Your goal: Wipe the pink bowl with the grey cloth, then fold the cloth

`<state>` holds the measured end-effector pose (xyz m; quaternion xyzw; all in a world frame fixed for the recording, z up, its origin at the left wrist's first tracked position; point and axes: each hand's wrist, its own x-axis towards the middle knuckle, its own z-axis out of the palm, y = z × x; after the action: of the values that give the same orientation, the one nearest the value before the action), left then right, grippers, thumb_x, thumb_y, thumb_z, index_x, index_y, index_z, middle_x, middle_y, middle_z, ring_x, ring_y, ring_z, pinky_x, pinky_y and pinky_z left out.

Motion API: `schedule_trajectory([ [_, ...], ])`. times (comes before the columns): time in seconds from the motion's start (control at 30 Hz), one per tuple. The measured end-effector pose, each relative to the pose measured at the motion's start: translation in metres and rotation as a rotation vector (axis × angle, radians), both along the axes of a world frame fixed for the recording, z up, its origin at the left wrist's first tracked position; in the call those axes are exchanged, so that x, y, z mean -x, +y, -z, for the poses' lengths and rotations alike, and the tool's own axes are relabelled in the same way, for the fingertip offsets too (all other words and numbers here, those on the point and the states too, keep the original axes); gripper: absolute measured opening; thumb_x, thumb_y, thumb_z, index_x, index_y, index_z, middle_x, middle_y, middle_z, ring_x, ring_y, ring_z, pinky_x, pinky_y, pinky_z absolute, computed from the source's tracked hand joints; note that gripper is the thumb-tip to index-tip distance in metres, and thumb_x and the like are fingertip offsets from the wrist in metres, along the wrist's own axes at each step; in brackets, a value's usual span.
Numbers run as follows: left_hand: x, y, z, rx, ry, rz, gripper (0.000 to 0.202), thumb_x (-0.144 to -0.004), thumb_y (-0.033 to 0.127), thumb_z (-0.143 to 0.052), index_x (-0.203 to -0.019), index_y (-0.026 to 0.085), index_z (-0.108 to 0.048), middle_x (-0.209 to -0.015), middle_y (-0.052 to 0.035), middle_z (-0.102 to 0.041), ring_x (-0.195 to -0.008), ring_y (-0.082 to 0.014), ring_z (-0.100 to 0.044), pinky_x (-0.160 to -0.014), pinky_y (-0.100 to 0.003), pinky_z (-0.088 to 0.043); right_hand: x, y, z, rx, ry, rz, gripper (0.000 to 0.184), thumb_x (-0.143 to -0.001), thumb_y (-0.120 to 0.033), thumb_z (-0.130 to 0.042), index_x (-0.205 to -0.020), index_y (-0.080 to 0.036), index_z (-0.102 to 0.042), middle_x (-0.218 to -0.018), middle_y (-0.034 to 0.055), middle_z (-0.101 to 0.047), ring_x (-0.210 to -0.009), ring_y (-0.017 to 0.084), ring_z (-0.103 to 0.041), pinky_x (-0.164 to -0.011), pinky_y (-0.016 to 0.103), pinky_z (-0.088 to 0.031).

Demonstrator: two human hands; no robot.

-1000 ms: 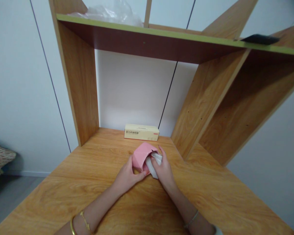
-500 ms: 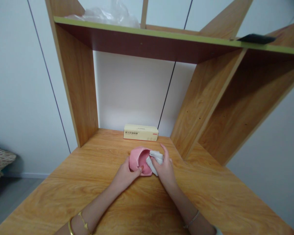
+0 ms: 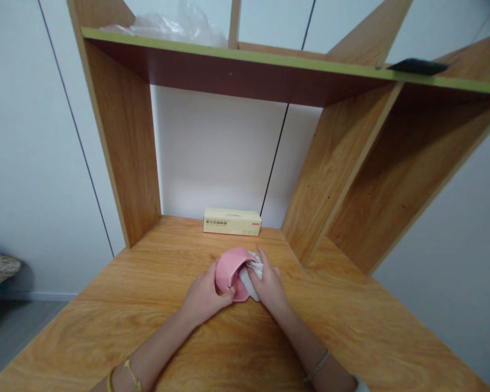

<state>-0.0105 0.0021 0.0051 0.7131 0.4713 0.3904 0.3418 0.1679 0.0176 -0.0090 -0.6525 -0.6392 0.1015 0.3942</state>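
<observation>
A pink bowl (image 3: pixel 231 265) with an angular rim is tipped on its side above the wooden desk, its opening turned to the right. My left hand (image 3: pixel 208 291) grips it from the left, the thumb at the rim and the other fingers behind the wall. In my right hand (image 3: pixel 269 283) is a bunched white cloth (image 3: pixel 250 284), pressed into the bowl's opening. Part of the cloth and some right fingertips are hidden inside the bowl.
Behind my hands a long cream box (image 3: pixel 232 222) with printed writing stands against the back wall. Wooden side panels (image 3: pixel 124 147) hold up a shelf (image 3: pixel 228 49), which carries a clear plastic bag (image 3: pixel 175 24) and a dark flat object (image 3: pixel 418 66).
The bowl has turned so its opening faces further down and right. My right hand has moved left, pushing the cloth deeper into the bowl. The whole view has shifted slightly.
</observation>
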Motion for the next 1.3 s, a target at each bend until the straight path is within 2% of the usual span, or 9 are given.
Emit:
schedule_trajectory([
  [0.2, -0.004, 0.009, 0.014, -0.022, -0.316, 0.026, 0.080, -0.068, 0.043, -0.063, -0.133, 0.015, -0.027, -0.126, -0.0155, -0.048, -0.111, -0.0260, -0.049, -0.094, -0.038, -0.038, 0.001, 0.004, 0.013, -0.076, 0.224, 0.011, 0.056, -0.076, -0.033, -0.044, -0.130, -0.017, -0.037, -0.098, 0.0078, -0.065, -0.081, 0.019, -0.060, -0.075, 0.030, -0.046],
  [0.4, -0.013, 0.011, 0.022, 0.021, -0.585, 0.273, 0.101, -0.059, 0.049, -0.070, -0.135, 0.016, -0.014, -0.134, -0.0187, -0.036, -0.120, -0.0277, -0.040, -0.099, -0.041, -0.032, 0.003, 0.007, 0.023, -0.094, 0.272, 0.010, 0.056, -0.076, -0.037, -0.045, -0.128, -0.017, -0.040, -0.094, 0.0070, -0.067, -0.080, 0.019, -0.061, -0.072, 0.030, -0.047],
  [0.5, -0.015, 0.010, 0.021, 0.025, -0.560, 0.257, 0.100, -0.058, 0.041, -0.073, -0.135, 0.017, -0.014, -0.132, -0.0179, -0.039, -0.119, -0.0271, -0.041, -0.100, -0.041, -0.032, 0.005, 0.008, 0.026, -0.117, 0.270, 0.015, 0.055, -0.076, -0.038, -0.045, -0.127, -0.017, -0.041, -0.095, 0.0076, -0.067, -0.081, 0.019, -0.062, -0.072, 0.029, -0.047],
  [0.6, -0.016, 0.010, 0.021, 0.037, -0.508, 0.188, 0.087, -0.062, 0.040, -0.069, -0.131, 0.014, -0.023, -0.125, -0.0180, -0.047, -0.112, -0.0262, -0.048, -0.096, -0.038, -0.037, 0.006, 0.007, 0.022, -0.123, 0.260, 0.021, 0.056, -0.076, -0.039, -0.046, -0.128, -0.018, -0.041, -0.092, 0.0067, -0.067, -0.077, 0.019, -0.062, -0.070, 0.028, -0.047],
  [0.77, -0.016, 0.014, 0.022, 0.040, -0.443, -0.054, 0.065, -0.064, 0.042, -0.063, -0.117, 0.010, -0.042, -0.112, -0.0148, -0.057, -0.104, -0.0260, -0.054, -0.093, -0.035, -0.039, 0.006, 0.003, 0.003, -0.121, 0.142, 0.122, 0.056, -0.073, -0.033, -0.049, -0.127, -0.019, -0.042, -0.089, 0.0068, -0.067, -0.079, 0.022, -0.060, -0.075, 0.031, -0.046],
  [0.87, -0.015, 0.016, 0.021, 0.089, -0.433, -0.116, 0.053, -0.064, 0.041, -0.060, -0.108, 0.012, -0.049, -0.106, -0.0113, -0.061, -0.101, -0.0253, -0.056, -0.092, -0.035, -0.040, 0.006, 0.000, -0.004, -0.095, 0.101, 0.146, 0.055, -0.073, -0.031, -0.049, -0.126, -0.018, -0.043, -0.088, 0.0077, -0.066, -0.080, 0.023, -0.059, -0.077, 0.032, -0.045],
  [1.07, -0.014, 0.014, 0.017, 0.061, -0.442, -0.072, 0.051, -0.065, 0.037, -0.060, -0.108, 0.013, -0.048, -0.110, -0.0114, -0.060, -0.102, -0.0239, -0.055, -0.091, -0.032, -0.041, 0.008, -0.001, -0.002, -0.061, 0.083, 0.148, 0.062, -0.071, -0.034, -0.052, -0.130, -0.019, -0.035, -0.088, 0.0061, -0.067, -0.080, 0.024, -0.060, -0.076, 0.032, -0.044],
  [1.2, -0.009, 0.012, 0.011, 0.006, -0.310, -0.008, 0.054, -0.066, 0.033, -0.058, -0.114, 0.012, -0.045, -0.113, -0.0130, -0.059, -0.104, -0.0239, -0.055, -0.090, -0.032, -0.041, 0.009, -0.001, 0.001, -0.013, 0.104, 0.105, 0.062, -0.072, -0.030, -0.050, -0.131, -0.019, -0.033, -0.093, 0.0056, -0.067, -0.082, 0.022, -0.061, -0.074, 0.030, -0.044],
  [1.3, -0.004, 0.008, 0.005, -0.054, -0.166, -0.025, 0.063, -0.062, 0.028, -0.060, -0.121, 0.014, -0.042, -0.114, -0.0120, -0.058, -0.100, -0.0246, -0.056, -0.088, -0.033, -0.042, 0.010, -0.002, 0.003, -0.013, 0.064, 0.101, 0.059, -0.072, -0.029, -0.049, -0.129, -0.020, -0.037, -0.100, 0.0059, -0.065, -0.084, 0.022, -0.060, -0.077, 0.031, -0.043],
])
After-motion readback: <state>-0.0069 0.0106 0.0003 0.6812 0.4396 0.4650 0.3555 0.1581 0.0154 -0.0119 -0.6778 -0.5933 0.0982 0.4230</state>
